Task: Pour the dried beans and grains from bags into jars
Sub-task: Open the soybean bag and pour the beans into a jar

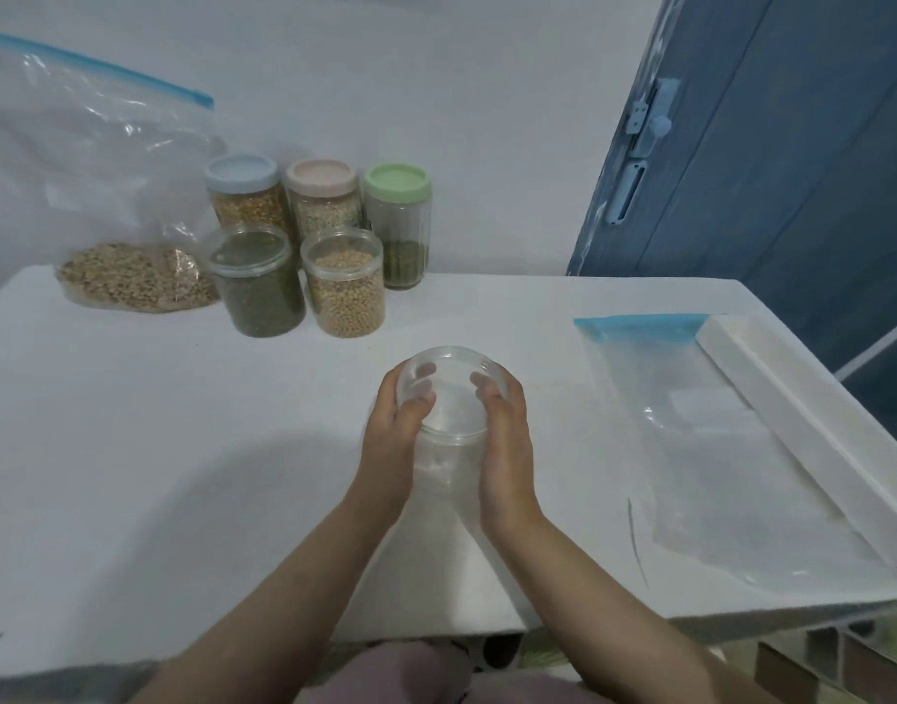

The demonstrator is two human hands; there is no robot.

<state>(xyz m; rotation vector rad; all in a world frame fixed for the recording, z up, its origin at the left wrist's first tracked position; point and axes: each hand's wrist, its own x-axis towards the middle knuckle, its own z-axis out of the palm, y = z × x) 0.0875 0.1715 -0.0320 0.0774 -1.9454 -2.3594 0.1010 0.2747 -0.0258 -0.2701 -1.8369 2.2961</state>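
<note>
Fingers [420, 387] of the left hand [393, 439] curl around the far side of a clear empty jar [449, 424], showing through its wall, and the right hand [505, 444] clasps the opposite side the same way, so both hands are clamped on the jar. Head view, the only 1 supplied: the jar sits low over the white table [157, 449] near its front edge, tipped slightly away from the person; whether its base rests on the surface cannot be told. A clear lid appears to sit on its mouth, though that is uncertain. At the back stand 5 jars already holding contents: a blue-lidded jar [243, 195] and a pink-lidded jar [323, 198], both well filled, a green-lidded jar [398, 231] with only a shallow layer of green grains, and in front a jar of green beans [257, 282] and a jar of pale beans [345, 287], both nearly full. To their left a large zip bag [126, 266] holds a heap of brownish grain, not yet poured. On the right a flat zip bag [716, 449] lies emptied beside a white foam strip [812, 434]. Judgement: most of the pouring is done; what remains is opening the held jar and emptying the grain bag into it.
</note>
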